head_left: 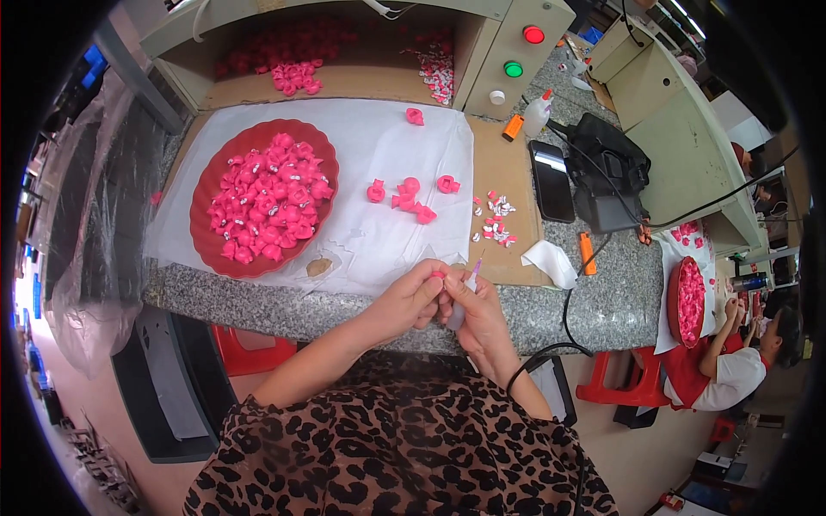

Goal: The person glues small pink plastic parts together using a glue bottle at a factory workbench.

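Both of my hands meet at the front edge of the table. My left hand [409, 297] is closed in a pinch on a small pink piece [439, 274], mostly hidden by the fingers. Against it, my right hand [484, 318] grips a small translucent squeeze bottle [457, 316] with a thin purple needle tip [474, 268] pointing up and away. Beyond the hands, several loose pink plastic figure parts [406, 201] lie on white paper [361, 138]. To the right, tiny white and pink pieces [497, 205] are scattered on cardboard [527, 273].
A red scalloped bowl [205, 236] heaped with pink parts stands at left. At right lie a phone [551, 181], a black bag [607, 155], orange lighters [588, 253], a crumpled tissue [551, 262] and a white bottle [537, 113]. Another person [731, 370] sits far right.
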`<move>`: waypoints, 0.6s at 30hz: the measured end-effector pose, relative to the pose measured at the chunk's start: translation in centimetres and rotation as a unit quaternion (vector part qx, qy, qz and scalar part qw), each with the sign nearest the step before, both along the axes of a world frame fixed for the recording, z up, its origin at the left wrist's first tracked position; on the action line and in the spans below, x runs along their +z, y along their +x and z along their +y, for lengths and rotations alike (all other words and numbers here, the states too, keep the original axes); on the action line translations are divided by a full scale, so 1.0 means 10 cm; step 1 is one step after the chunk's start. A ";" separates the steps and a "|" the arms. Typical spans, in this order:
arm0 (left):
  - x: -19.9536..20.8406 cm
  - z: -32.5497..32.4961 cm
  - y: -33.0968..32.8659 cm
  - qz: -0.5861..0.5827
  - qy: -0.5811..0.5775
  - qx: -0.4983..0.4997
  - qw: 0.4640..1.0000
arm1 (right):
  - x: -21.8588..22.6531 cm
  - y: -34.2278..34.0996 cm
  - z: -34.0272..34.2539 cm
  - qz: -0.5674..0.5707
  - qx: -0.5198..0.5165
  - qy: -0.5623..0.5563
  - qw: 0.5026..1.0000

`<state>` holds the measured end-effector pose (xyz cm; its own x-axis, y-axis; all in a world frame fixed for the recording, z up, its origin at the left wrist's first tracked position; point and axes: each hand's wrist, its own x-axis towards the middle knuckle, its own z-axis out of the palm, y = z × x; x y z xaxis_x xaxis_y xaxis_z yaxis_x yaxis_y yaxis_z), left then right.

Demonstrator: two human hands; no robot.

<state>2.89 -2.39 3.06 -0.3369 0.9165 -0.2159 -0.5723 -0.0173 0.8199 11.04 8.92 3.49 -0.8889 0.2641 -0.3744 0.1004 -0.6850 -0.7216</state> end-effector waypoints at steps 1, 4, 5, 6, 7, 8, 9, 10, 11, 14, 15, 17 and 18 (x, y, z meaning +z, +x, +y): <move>0.00 0.00 0.00 0.000 0.000 0.000 1.000 | 0.00 0.00 0.00 -0.001 0.000 -0.001 1.000; 0.00 0.00 -0.01 -0.004 -0.006 -0.001 1.000 | -0.03 0.00 0.01 0.000 -0.003 0.004 1.000; 0.00 0.00 -0.01 -0.019 -0.005 -0.006 1.000 | -0.02 0.00 0.01 0.000 -0.003 0.004 1.000; 0.01 0.00 -0.02 -0.033 -0.004 -0.010 0.999 | -0.02 0.00 0.01 -0.002 -0.006 -0.015 1.000; 0.02 0.00 -0.02 -0.032 -0.004 -0.010 0.999 | -0.01 -0.01 0.01 -0.004 -0.008 -0.035 0.999; 0.05 0.00 -0.02 -0.012 0.008 0.003 1.000 | 0.00 -0.01 0.01 -0.003 -0.008 -0.035 0.999; 0.06 0.01 -0.01 0.007 0.019 0.014 1.000 | 0.00 -0.01 0.02 -0.007 -0.017 -0.037 0.999; 0.04 0.02 0.01 0.008 0.019 0.014 1.000 | 0.00 0.00 0.02 -0.012 -0.026 -0.039 0.999; 0.01 0.04 0.03 0.101 0.034 0.039 0.994 | 0.01 -0.01 0.02 -0.011 -0.026 -0.039 0.999; -0.04 0.01 0.02 0.126 0.037 0.042 0.990 | 0.03 -0.02 0.03 -0.060 -0.005 0.003 0.998; -0.04 -0.02 0.00 0.059 0.024 0.022 0.998 | 0.02 -0.02 0.03 -0.052 -0.008 -0.014 0.999; -0.04 -0.06 0.00 -0.013 0.027 0.024 0.999 | 0.01 -0.02 0.05 -0.044 -0.011 -0.033 0.998; -0.04 -0.08 0.00 -0.085 0.030 0.027 0.996 | 0.01 -0.01 0.07 -0.043 -0.003 -0.040 0.998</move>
<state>2.92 -3.19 2.69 -0.3490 0.9113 -0.2186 -0.6996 -0.0982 0.7077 10.93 9.61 3.58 -0.8513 0.2355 -0.4689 0.1548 -0.7411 -0.6533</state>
